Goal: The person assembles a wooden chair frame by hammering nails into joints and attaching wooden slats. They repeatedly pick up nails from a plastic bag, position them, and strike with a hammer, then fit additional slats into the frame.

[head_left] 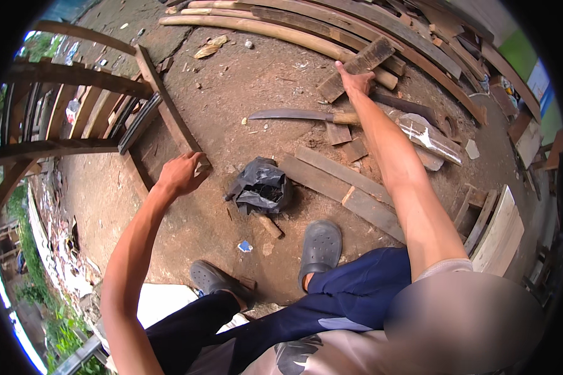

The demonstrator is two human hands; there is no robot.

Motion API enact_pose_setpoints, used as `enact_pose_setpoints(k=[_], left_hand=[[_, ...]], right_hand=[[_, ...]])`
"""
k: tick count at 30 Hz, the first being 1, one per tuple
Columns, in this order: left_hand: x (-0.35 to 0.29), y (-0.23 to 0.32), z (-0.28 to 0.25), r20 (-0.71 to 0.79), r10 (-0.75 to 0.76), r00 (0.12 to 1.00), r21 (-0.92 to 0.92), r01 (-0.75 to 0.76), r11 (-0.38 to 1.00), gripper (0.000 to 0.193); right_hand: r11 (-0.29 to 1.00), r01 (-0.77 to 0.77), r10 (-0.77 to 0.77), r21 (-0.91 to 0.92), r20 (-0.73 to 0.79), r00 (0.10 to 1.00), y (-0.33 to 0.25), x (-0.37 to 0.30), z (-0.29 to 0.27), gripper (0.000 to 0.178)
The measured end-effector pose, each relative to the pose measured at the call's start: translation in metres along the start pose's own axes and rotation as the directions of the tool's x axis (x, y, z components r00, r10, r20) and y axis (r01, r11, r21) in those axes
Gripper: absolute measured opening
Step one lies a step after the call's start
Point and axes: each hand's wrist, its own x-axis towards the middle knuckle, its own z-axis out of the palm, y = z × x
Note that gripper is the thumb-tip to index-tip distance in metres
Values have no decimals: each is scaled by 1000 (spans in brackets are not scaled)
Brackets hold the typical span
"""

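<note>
My left hand [181, 174] is closed at the near end of a wooden bar [175, 119], part of a slatted wooden frame [75, 76] on the left. Out at the far right, my right hand [356, 80] grips a short, thick wooden block [370, 57], its thumb along one side. Below that hand lies a machete [291, 115] with a wooden handle, its blade pointing left. A handsaw [406, 106] lies partly behind my right forearm. Between my arms sits a crumpled black plastic bag [261, 185], open at the top, with dark contents I cannot make out.
Long wooden poles and planks [275, 31] lie across the back and right. Flat boards [344, 190] rest right of the bag, near small wood offcuts [339, 133]. A white-stained stone slab [428, 137] lies beyond my right forearm. My grey clogs [321, 244] stand on the dirt ground.
</note>
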Motion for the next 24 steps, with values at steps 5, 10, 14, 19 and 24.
enact_pose_setpoints(k=[5, 10, 14, 19, 24], left_hand=[[-23, -27, -34, -57, -113, 992, -63, 110, 992, 55], [-81, -129, -19, -146, -391, 909, -136, 373, 918, 55], [-133, -198, 25, -92, -648, 756, -186, 626, 757, 58], [-168, -232, 109, 100, -743, 662, -281, 735, 617, 54], [-156, -261, 173, 169, -708, 686, -565, 656, 500, 64]], right_hand=[[986, -162, 160, 42, 61, 985, -7, 12, 18, 139], [924, 378, -381, 58, 63, 922, -44, -55, 27, 111], [487, 860, -825, 151, 402, 397, -94, -133, 40, 92], [-56, 945, -629, 322, 724, -283, -132, -262, 86, 84], [-106, 886, -416, 452, 789, -453, -136, -373, 128, 87]])
